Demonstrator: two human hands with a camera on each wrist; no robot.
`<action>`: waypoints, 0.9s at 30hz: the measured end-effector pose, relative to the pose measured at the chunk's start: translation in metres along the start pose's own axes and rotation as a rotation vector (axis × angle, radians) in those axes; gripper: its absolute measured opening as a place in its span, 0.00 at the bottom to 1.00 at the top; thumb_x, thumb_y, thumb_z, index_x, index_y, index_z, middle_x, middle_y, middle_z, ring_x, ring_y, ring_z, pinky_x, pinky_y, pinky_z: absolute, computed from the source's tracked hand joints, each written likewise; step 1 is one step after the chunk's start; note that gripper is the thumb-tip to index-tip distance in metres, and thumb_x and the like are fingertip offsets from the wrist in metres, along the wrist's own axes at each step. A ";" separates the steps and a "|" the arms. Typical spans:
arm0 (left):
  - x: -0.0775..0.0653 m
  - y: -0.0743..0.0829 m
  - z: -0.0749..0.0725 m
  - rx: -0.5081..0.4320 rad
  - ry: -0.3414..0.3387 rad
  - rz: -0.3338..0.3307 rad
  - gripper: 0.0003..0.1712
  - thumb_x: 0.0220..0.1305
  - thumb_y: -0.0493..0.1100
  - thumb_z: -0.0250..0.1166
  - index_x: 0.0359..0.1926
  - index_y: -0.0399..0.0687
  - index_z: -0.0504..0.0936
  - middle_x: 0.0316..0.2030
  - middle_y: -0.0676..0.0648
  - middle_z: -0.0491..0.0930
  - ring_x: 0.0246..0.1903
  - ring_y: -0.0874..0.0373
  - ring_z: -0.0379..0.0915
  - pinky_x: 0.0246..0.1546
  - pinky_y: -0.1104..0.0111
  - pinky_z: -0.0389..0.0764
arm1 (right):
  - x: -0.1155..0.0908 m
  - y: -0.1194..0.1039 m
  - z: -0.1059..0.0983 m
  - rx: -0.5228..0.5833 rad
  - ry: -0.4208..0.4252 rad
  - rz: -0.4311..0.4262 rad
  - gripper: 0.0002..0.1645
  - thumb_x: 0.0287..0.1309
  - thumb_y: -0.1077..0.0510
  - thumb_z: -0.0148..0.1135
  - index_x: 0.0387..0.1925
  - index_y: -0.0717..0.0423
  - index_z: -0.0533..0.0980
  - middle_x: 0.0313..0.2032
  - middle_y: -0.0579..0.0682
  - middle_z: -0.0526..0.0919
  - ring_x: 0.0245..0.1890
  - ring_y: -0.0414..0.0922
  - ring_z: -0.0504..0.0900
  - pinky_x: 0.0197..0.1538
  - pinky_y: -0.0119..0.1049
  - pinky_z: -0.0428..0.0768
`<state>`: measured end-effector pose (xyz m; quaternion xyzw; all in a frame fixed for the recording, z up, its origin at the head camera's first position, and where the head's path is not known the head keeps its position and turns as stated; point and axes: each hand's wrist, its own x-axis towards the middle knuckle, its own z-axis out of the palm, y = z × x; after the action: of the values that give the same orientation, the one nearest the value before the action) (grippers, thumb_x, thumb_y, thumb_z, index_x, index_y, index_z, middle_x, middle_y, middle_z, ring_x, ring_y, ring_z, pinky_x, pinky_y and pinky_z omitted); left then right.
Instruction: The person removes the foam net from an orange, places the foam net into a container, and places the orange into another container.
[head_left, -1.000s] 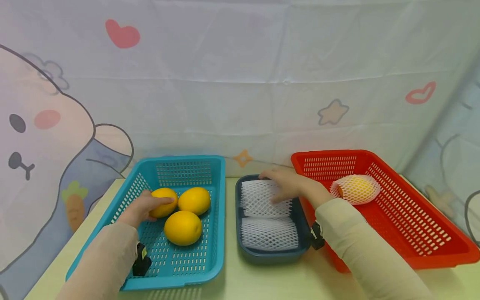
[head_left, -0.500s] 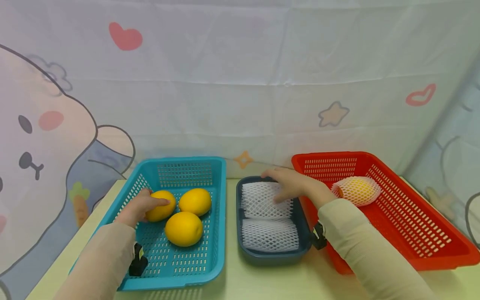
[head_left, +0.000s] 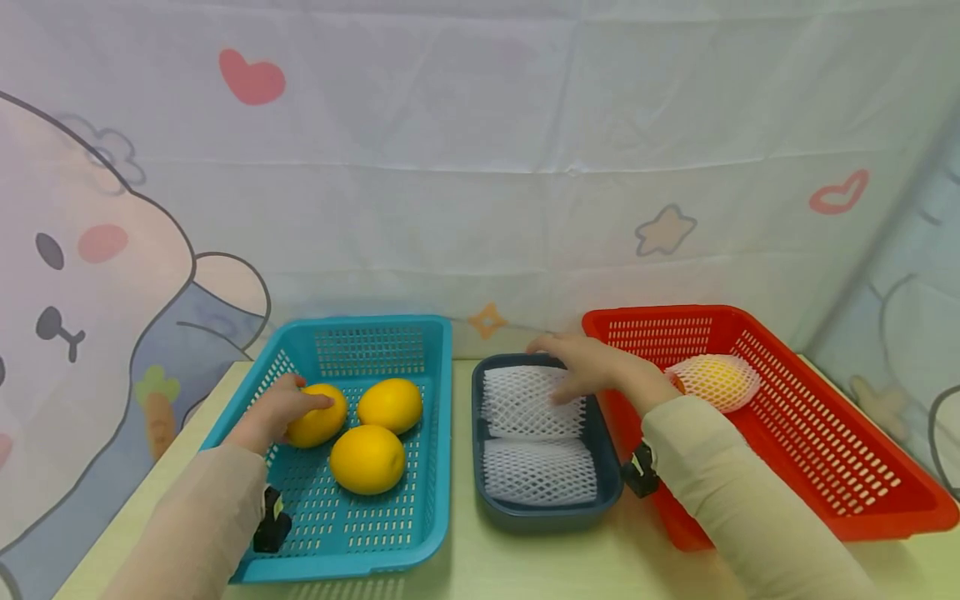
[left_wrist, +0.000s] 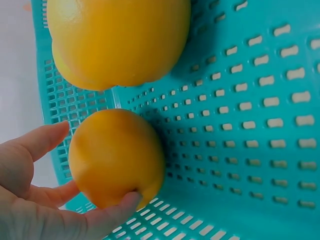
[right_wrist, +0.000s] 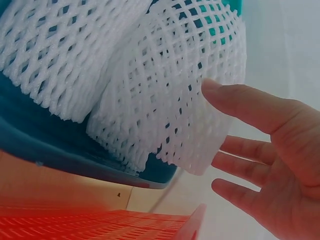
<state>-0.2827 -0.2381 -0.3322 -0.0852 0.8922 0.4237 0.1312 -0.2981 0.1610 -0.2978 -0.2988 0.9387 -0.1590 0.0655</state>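
In the blue-green basket, my left hand holds the leftmost yellow-orange oval fruit. In the left wrist view, the thumb lies against this fruit's side and a finger touches it opposite; another finger stands off it. Beside it sit two more such fruits, one behind and one in front. My right hand is spread over the rear white foam net sleeve in the dark blue tray. Its thumb tip overlaps that sleeve; whether it touches cannot be told.
A second foam net sleeve lies at the front of the tray. To the right stands a red basket with one fruit in a foam net. A printed cloth hangs behind the pale table.
My left hand and the fruit in it have moved a little left and toward me, apart from the other fruits. My right hand stays almost still over the tray.
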 end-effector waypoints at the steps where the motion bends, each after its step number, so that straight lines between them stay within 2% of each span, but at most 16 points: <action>1: -0.003 0.003 0.000 0.002 0.001 0.001 0.43 0.66 0.43 0.54 0.66 0.23 0.39 0.63 0.23 0.43 0.60 0.30 0.49 0.54 0.39 0.64 | 0.000 0.001 0.000 0.002 -0.004 0.008 0.41 0.46 0.59 0.71 0.62 0.56 0.64 0.61 0.59 0.68 0.57 0.57 0.68 0.55 0.53 0.73; 5: -0.012 0.010 -0.002 0.032 0.003 0.011 0.41 0.67 0.43 0.53 0.66 0.23 0.40 0.63 0.22 0.43 0.60 0.29 0.49 0.55 0.39 0.63 | 0.001 0.002 -0.002 0.001 -0.013 0.017 0.41 0.47 0.58 0.71 0.63 0.55 0.64 0.61 0.59 0.68 0.58 0.57 0.68 0.55 0.54 0.72; 10: -0.014 0.012 -0.006 0.056 0.002 0.020 0.42 0.67 0.44 0.54 0.67 0.24 0.41 0.64 0.23 0.42 0.60 0.29 0.48 0.55 0.41 0.64 | 0.000 0.001 -0.005 -0.007 -0.017 0.020 0.41 0.47 0.58 0.71 0.63 0.55 0.64 0.60 0.58 0.69 0.57 0.56 0.68 0.55 0.52 0.73; 17: -0.018 0.012 -0.013 0.104 -0.005 0.072 0.41 0.66 0.44 0.54 0.66 0.22 0.44 0.64 0.22 0.42 0.60 0.28 0.49 0.53 0.42 0.67 | -0.002 0.000 -0.008 -0.026 -0.016 0.003 0.40 0.48 0.58 0.70 0.63 0.54 0.64 0.59 0.58 0.69 0.57 0.55 0.68 0.53 0.51 0.75; 23: -0.019 0.017 -0.024 0.132 -0.028 0.106 0.41 0.67 0.46 0.55 0.66 0.23 0.45 0.64 0.22 0.40 0.60 0.26 0.49 0.51 0.38 0.67 | -0.003 -0.001 -0.012 -0.023 -0.016 0.014 0.40 0.48 0.58 0.70 0.63 0.53 0.64 0.58 0.58 0.70 0.57 0.55 0.69 0.51 0.48 0.77; 27: -0.022 0.019 -0.034 0.202 -0.031 0.149 0.42 0.66 0.49 0.55 0.66 0.23 0.46 0.64 0.22 0.44 0.59 0.27 0.51 0.50 0.39 0.68 | -0.004 0.001 -0.015 -0.012 -0.012 0.014 0.40 0.48 0.58 0.70 0.63 0.53 0.64 0.58 0.57 0.70 0.57 0.56 0.68 0.50 0.48 0.77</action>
<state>-0.2718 -0.2514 -0.2908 0.0016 0.9320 0.3416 0.1211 -0.2985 0.1682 -0.2836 -0.2937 0.9413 -0.1511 0.0705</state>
